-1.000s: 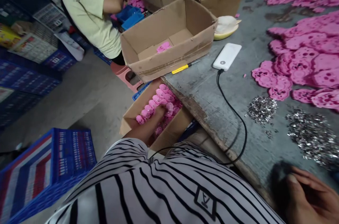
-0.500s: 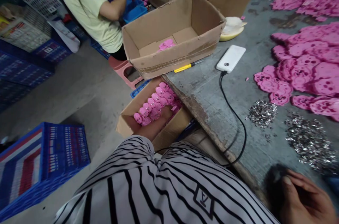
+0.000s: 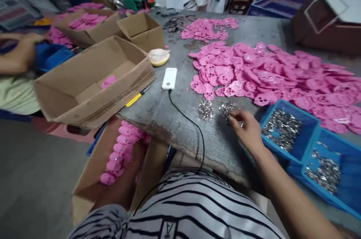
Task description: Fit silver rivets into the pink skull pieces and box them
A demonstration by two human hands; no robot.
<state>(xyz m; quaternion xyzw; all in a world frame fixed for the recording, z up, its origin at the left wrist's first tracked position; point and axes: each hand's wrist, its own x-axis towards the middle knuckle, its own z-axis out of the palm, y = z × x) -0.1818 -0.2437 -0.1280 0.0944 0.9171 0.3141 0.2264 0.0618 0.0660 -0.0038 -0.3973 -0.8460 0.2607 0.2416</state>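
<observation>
My right hand is at the right-hand pile of small shiny metal parts on the grey table. Its thumb and fingers are pinched together at the pile's edge; whatever they hold is too small to make out. Down in the cardboard box below the table edge, my left hand reaches in beside rows of pink pieces. Its fingers are dark and blurred. A second metal pile lies left of my right hand.
Blue bins of metal parts stand right of my right hand. Behind spreads a heap of pink pieces. A white power bank with black cable, a yellow knife and a large carton lie left. A person's arm shows far left.
The view has swung right, bringing the blue bins and the whole pink heap into sight. My right hand has moved forward to the metal pile. My left hand stays in the box.
</observation>
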